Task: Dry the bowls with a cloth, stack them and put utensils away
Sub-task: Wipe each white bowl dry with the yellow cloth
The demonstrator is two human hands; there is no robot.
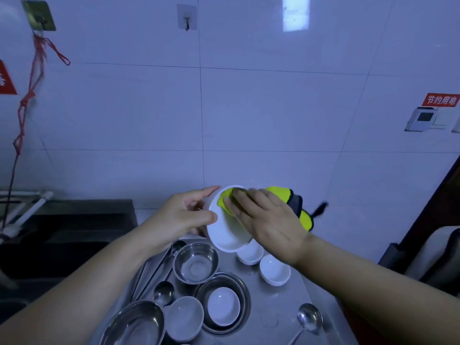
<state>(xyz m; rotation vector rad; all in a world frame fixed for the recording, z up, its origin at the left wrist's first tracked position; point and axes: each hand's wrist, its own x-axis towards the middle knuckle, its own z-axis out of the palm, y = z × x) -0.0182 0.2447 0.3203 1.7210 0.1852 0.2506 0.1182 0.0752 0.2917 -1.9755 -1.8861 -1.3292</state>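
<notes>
My left hand (185,214) grips a white bowl (224,236) by its rim, tilted toward me above the counter. My right hand (268,220) presses a yellow and grey cloth (296,202) into the bowl's inside. Below on the steel counter (281,317) stand two small white bowls (275,270), a steel bowl (195,262), a white bowl inside a steel dish (224,306), another white bowl (184,317) and a large steel bowl (135,324). Several long-handled spoons (163,292) lie at the left, and one ladle (308,318) at the right.
A dark sink (69,225) lies to the left of the counter. The tiled wall (249,115) behind carries two hooks (186,19), a red cord (29,95) and a switch panel (428,118). A dark cabinet edge (433,207) rises at the right.
</notes>
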